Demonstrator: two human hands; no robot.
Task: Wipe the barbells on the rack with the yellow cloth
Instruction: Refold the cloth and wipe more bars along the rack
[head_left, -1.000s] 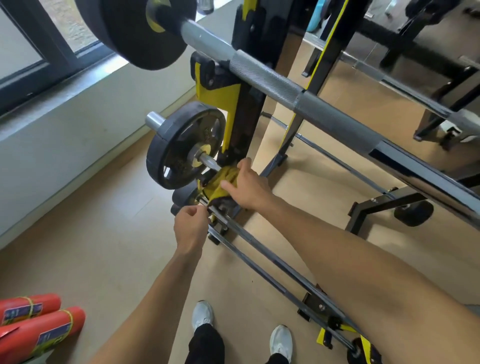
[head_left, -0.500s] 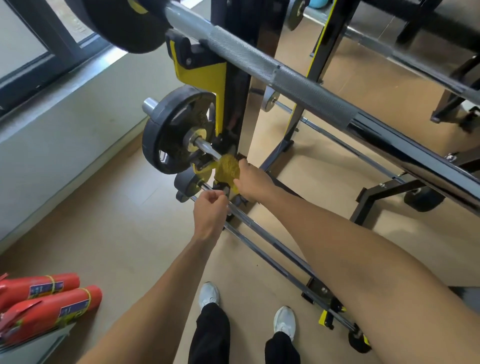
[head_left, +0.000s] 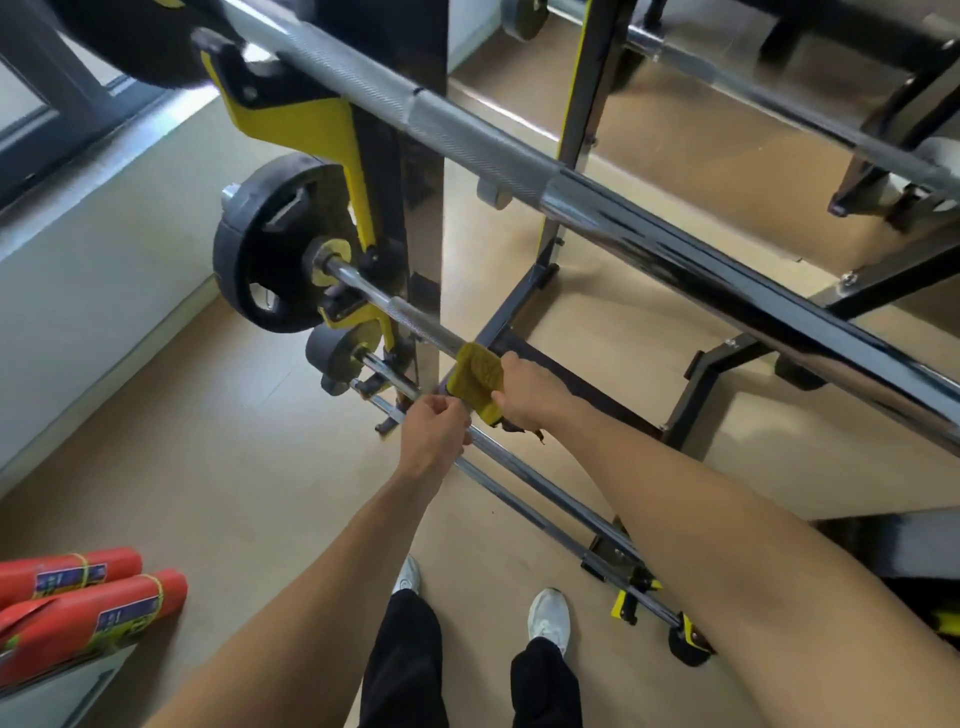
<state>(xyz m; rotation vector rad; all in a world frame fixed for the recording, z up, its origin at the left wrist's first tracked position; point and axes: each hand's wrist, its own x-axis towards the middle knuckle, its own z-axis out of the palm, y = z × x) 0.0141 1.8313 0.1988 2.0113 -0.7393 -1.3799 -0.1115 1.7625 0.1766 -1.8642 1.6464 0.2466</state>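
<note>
Head view: right hand (head_left: 530, 392) wraps the yellow cloth (head_left: 475, 378) round the middle barbell (head_left: 400, 312) right of the rack upright (head_left: 423, 291), fingers curled for full contact, while left hand (head_left: 434, 434), fingers curled, grips the lower bar (head_left: 511, 467), probably steadying.

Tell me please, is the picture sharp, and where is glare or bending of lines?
Head view: hands and yellow cloth fairly sharp; top barbell shows bright glare and blurs toward the right edge; wide-angle lens bows the wall and window frame at left.
</note>
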